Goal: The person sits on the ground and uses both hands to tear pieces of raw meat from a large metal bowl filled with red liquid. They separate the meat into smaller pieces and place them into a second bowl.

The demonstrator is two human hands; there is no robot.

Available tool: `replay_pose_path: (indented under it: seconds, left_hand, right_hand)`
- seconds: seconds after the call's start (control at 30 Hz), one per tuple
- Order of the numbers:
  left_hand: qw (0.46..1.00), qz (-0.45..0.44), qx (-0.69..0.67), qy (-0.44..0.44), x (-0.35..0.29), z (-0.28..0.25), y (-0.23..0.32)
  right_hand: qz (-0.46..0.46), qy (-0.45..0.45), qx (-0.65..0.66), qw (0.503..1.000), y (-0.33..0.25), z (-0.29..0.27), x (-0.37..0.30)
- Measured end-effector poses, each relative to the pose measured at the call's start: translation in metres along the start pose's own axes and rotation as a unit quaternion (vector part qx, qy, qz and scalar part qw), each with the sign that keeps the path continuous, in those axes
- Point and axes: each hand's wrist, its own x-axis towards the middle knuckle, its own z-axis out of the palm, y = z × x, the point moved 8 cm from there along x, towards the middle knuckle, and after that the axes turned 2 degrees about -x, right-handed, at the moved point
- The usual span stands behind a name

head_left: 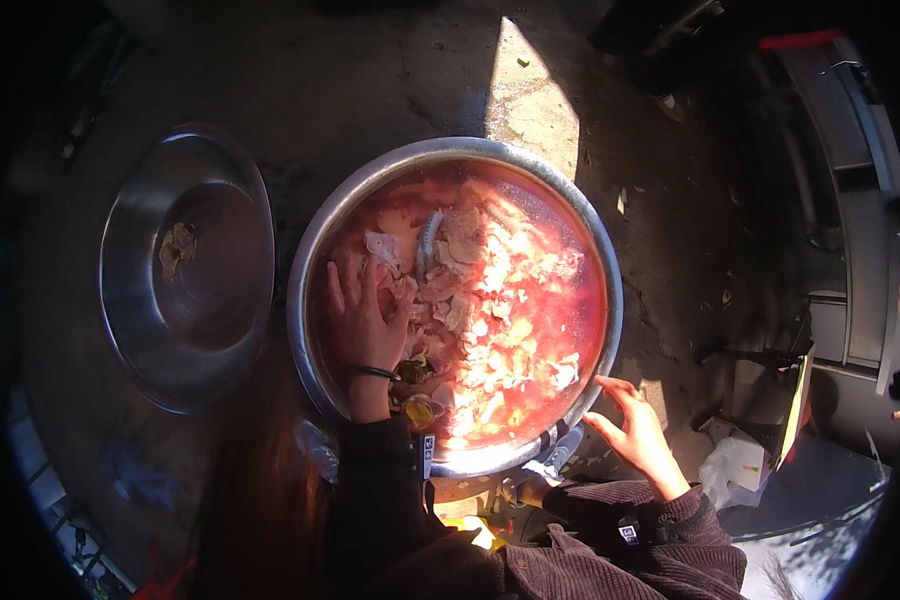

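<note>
A large round metal basin [615,290] full of reddish water stands in front of me. Many pale pieces of raw meat, possibly poultry, [510,310] soak in it, the right half in bright sun and the left half in shade. My left hand [367,325] reaches into the basin's left side, fingers spread over the pieces at the water's surface and gripping nothing that I can see. A dark band circles that wrist. Just outside the lower right rim, my right hand [632,430] hovers with thumb and fingers apart, holding nothing.
Left of the basin, a second metal bowl [120,285] holds a yellowish piece [178,248] and some liquid. On the right stand grey metal furniture [855,260] and a white plastic bag [735,468]. A sunlit patch lies on the concrete floor [370,80] beyond the basin.
</note>
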Motion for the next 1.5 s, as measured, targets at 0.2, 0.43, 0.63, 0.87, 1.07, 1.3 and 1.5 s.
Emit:
replay_pose_path:
  seconds: [0.2,0.43,0.63,0.87,1.07,1.3,1.5]
  left_hand:
    - [0.951,-0.259,-0.054,0.161,-0.036,-0.045,-0.087]
    - [0.898,-0.362,-0.221,0.116,-0.082,-0.026,-0.155]
    - [0.834,-0.421,-0.351,0.055,-0.11,-0.015,-0.177]
    - [0.877,-0.373,-0.301,0.045,-0.112,-0.01,-0.17]
    - [0.881,-0.406,-0.24,-0.046,-0.135,-0.007,-0.175]
    - [0.877,-0.453,-0.129,-0.092,-0.159,-0.01,-0.173]
    - [0.871,-0.461,-0.134,-0.109,-0.164,-0.003,-0.17]
  right_hand:
    - [-0.248,0.071,-0.134,0.957,-0.078,0.018,0.101]
    - [-0.284,0.078,-0.184,0.938,-0.196,0.121,0.253]
    - [-0.172,-0.095,-0.33,0.923,-0.172,0.191,0.25]
    - [-0.161,0.009,-0.398,0.903,-0.143,0.179,0.217]
    - [-0.197,-0.012,-0.263,0.944,-0.111,0.176,0.201]
    - [-0.233,0.183,-0.181,0.938,-0.077,0.077,0.194]
    - [-0.266,0.215,-0.201,0.918,-0.065,0.069,0.216]
